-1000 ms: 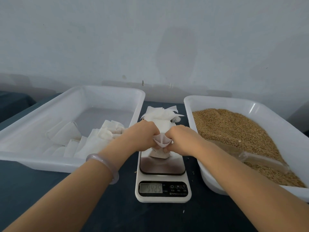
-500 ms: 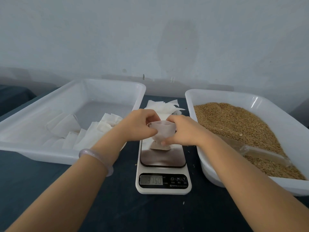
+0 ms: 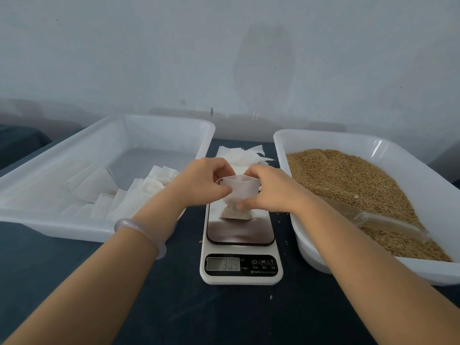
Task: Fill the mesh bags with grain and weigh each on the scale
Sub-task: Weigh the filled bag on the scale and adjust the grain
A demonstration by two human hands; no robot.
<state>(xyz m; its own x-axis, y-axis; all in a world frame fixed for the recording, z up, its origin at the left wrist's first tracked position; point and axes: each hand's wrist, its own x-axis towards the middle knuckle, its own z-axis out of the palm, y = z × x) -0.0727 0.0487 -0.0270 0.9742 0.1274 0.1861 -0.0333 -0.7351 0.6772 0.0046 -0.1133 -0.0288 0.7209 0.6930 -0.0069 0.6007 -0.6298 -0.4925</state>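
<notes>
i see the scale (image 3: pixel 240 235) at the middle of the table (image 3: pixel 174 307), display end nearest me. the left tray (image 3: pixel 107 125) lies just left of it, with a bag pile (image 3: pixel 129 195) in its near right part. the right tray (image 3: pixel 323 135) lies just right of it and holds grain (image 3: pixel 348 180); a scoop (image 3: pixel 388 221) rests on the grain at the near side. a bag stack (image 3: pixel 244 153) lies behind the scale, between the trays. one bag (image 3: pixel 239 197) stands on the scale's far part, the left hand (image 3: pixel 201 180) gripping its left side and the right hand (image 3: pixel 271 190) its right.
</notes>
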